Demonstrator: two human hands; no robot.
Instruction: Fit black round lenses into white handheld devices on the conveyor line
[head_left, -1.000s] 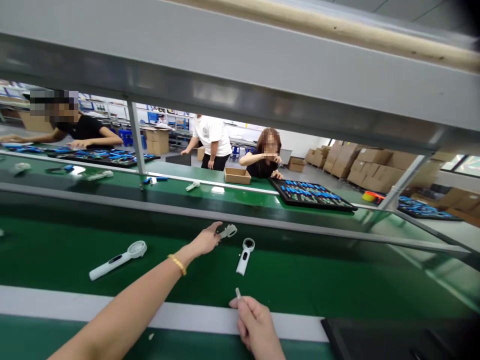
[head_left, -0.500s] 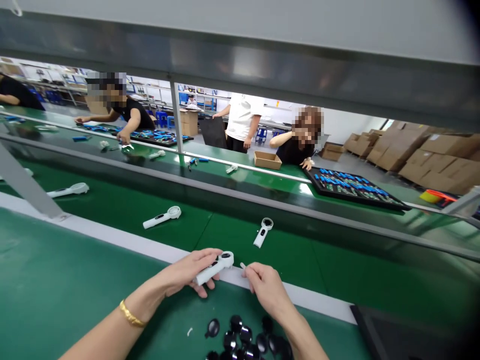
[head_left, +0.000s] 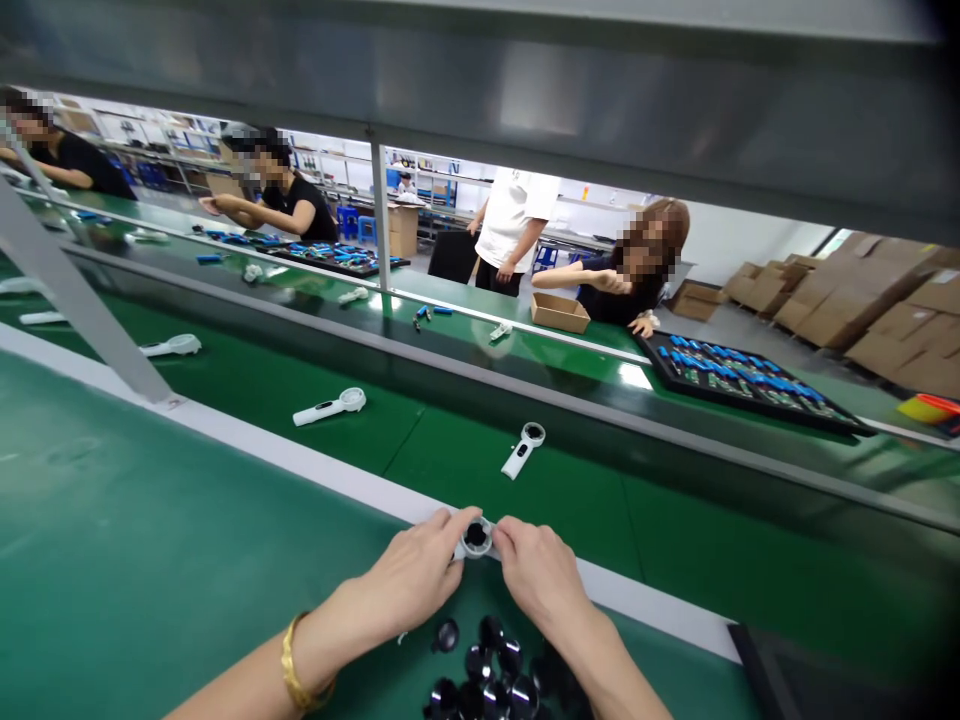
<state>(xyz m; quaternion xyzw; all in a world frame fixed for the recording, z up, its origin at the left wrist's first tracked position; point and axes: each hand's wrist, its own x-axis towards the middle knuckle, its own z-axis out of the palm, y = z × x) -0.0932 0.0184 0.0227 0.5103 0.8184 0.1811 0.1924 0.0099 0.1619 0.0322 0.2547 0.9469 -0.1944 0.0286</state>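
Note:
My left hand [head_left: 416,570] is closed around a white plastic housing [head_left: 475,522] with a round ring head and a dark centre; its handle is mostly hidden under my palm. The fingers of my right hand [head_left: 541,572] are pinched together at the right edge of the ring. Between them is a small white part [head_left: 489,530], largely covered by the fingertips. Below my hands, a pile of glossy black round caps [head_left: 495,695] lies on the green table [head_left: 187,540], with one loose black cap [head_left: 448,635] beside it.
Beyond a pale rail [head_left: 300,455], similar white housings [head_left: 330,406] lie on the green conveyor [head_left: 450,440]. A slanted metal post [head_left: 90,270] rises at left; a dark tray [head_left: 739,650] sits at right. Across the line, co-workers sit near a cardboard box [head_left: 560,313] and a black tray [head_left: 847,422].
My left hand has turned the housing so its ring faces up, and has wrapped further over the handle. My right hand has brought the small white part to the ring's edge.

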